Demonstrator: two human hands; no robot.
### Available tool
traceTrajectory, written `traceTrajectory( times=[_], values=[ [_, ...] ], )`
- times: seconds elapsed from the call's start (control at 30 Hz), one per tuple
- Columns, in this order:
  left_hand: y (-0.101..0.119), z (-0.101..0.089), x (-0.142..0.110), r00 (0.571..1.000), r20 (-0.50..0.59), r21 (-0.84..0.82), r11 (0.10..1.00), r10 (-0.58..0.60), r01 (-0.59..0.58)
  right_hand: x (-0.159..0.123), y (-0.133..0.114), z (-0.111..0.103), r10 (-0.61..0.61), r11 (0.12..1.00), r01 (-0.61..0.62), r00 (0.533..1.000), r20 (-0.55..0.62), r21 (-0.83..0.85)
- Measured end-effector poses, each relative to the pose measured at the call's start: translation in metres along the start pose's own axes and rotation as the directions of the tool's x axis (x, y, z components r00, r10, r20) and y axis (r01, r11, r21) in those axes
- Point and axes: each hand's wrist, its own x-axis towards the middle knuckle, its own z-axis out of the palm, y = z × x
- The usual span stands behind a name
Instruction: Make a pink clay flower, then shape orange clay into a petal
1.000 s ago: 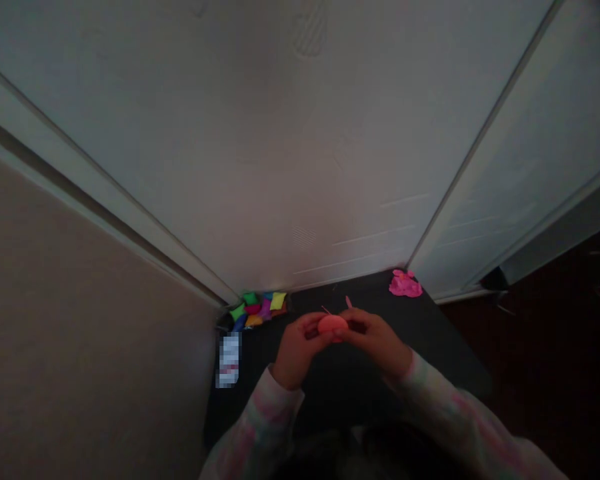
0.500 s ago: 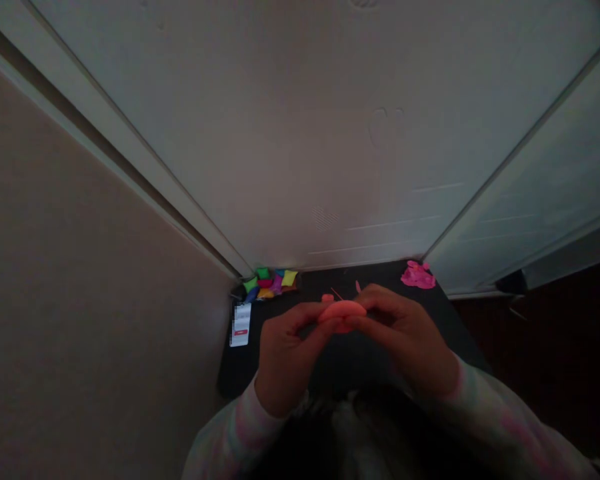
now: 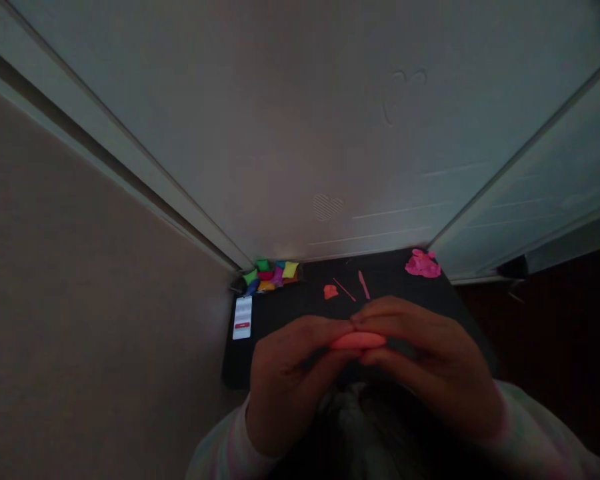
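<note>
Between my two hands is a flattened piece of orange-pink modelling clay (image 3: 359, 341), seen edge-on above the near part of the dark table (image 3: 300, 308). My left hand (image 3: 295, 373) pinches its left side, thumb below and fingers above. From the right, my right hand (image 3: 430, 367) grips it the same way, and the fingertips of both hands meet over it. Beyond the hands lie a small orange lump of clay (image 3: 331, 291), a thin pink stick (image 3: 345, 289) and a pink knife-shaped modelling tool (image 3: 364, 285).
Small packets of coloured clay (image 3: 266, 275) sit in the table's far left corner. A phone with a lit screen (image 3: 243, 317) lies in front of them. Pink clay (image 3: 423, 264) rests at the far right corner. A white panelled surface (image 3: 330, 147) rises behind the table.
Both hands have come nearer to me with the clay, which is now turned flatter and more covered by fingers. The lump, stick and tool on the table have come into fuller view.
</note>
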Motion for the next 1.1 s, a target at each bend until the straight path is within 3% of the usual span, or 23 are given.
traceTrajectory(
  times=[0.27,0.37,0.53,0.77,0.93,1.1],
  values=[
    [-0.008,0.005,-0.001,1.000,0.005,-0.042,0.999,0.016,-0.016,-0.002,0.003,0.004,0.109,0.971,-0.099,0.993,-0.033,0.219],
    [-0.009,0.003,-0.001,0.999,-0.040,-0.028,1.000,0.013,-0.014,0.003,0.003,0.006,0.063,0.982,-0.054,0.997,-0.048,0.180],
    [-0.009,-0.002,0.002,0.991,-0.089,-0.087,0.991,0.097,-0.105,0.011,0.003,0.007,-0.024,0.997,0.024,1.000,-0.007,0.072],
    [-0.015,-0.004,0.006,0.971,-0.139,-0.168,0.962,0.195,-0.217,0.013,0.005,0.011,-0.092,0.990,0.097,0.994,-0.054,0.104],
    [-0.020,-0.003,0.005,0.973,-0.082,-0.155,0.961,0.217,-0.227,0.014,0.006,0.010,-0.152,0.980,0.159,0.986,-0.065,0.122],
    [-0.017,-0.009,0.008,0.944,-0.028,0.032,0.944,0.329,-0.328,0.018,0.006,0.007,-0.166,0.980,0.165,0.986,0.002,0.115]
  ],
)
